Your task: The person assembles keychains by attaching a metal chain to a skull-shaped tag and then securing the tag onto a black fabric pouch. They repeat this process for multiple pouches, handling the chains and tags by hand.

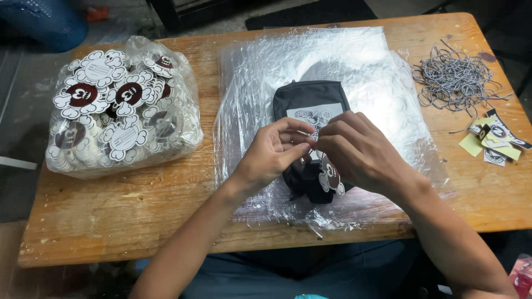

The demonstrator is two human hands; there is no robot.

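Both hands meet over the black pouch (pixel 310 99) lying on clear plastic sheets (pixel 366 66) mid-table, left hand (pixel 271 155) and right hand (pixel 354 149) pinching a thin cord at the flower-shaped tag (pixel 331 178) (cord barely visible); advise short, taut grip.

A worn wooden table (pixel 138 210) with a scuffed, pale-stained top carries everything, and a stack of clear plastic sheets (pixel 382 72) is spread over its middle, reaching close to the near edge. On the left part rests 1 bulging clear bag of cloud-shaped white and brown paper tags (pixel 119 105), its right side just beside the sheets. On the right part lies a loose tangle of black-and-white speckled cord (pixel 454 77) near the far edge, and nearer, by the right edge, a small heap of yellow and black-and-white paper cards (pixel 495 141), well apart from the bag.
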